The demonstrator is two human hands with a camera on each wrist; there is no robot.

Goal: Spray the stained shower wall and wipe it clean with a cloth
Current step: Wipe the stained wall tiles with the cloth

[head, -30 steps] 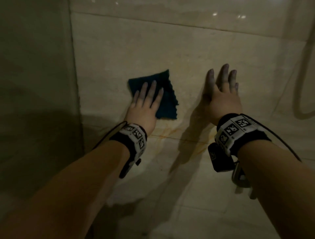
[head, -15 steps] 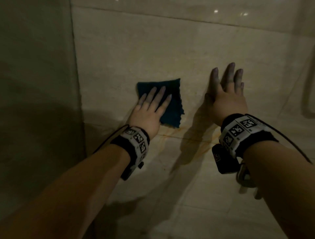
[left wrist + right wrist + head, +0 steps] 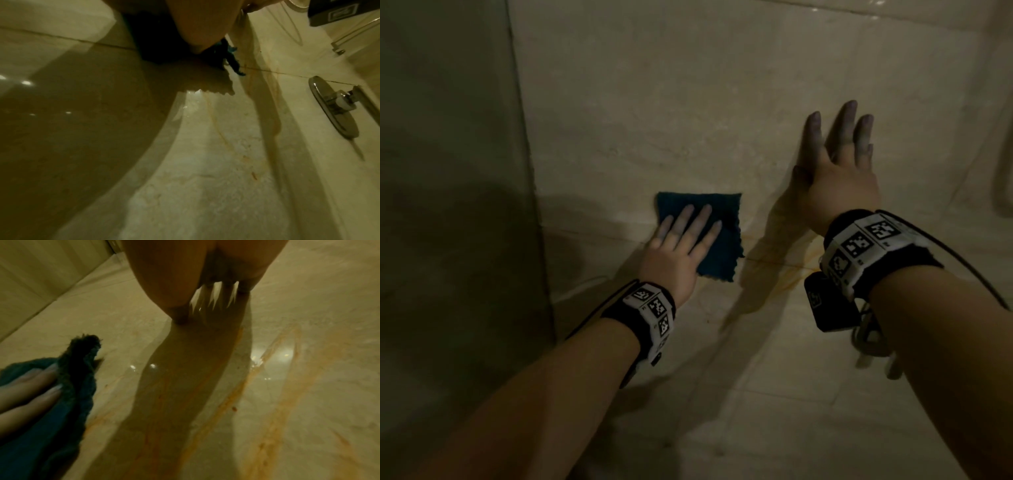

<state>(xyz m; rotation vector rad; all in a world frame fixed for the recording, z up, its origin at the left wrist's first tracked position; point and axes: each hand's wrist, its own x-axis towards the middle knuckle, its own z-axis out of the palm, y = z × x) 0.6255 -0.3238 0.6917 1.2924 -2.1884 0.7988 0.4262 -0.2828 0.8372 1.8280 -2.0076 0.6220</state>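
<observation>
Cloth point(image 3: 717, 240) has slid down the wall point(image 3: 688, 102) since a second ago, toward 6 o'clock; your left hand point(image 3: 674, 253) presses it flat-fingered. Right hand point(image 3: 839, 178) rests spread, empty. Orange streaks point(image 3: 267, 402) at 3 o'clock await wiping.

Dim, yellowish light; hard arm shadows and small glare spots on glossy tile; wrist views blurred.

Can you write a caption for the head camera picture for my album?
Left hand presses a blue cloth flat on the shower wall; right hand braces beside orange stains.
</observation>
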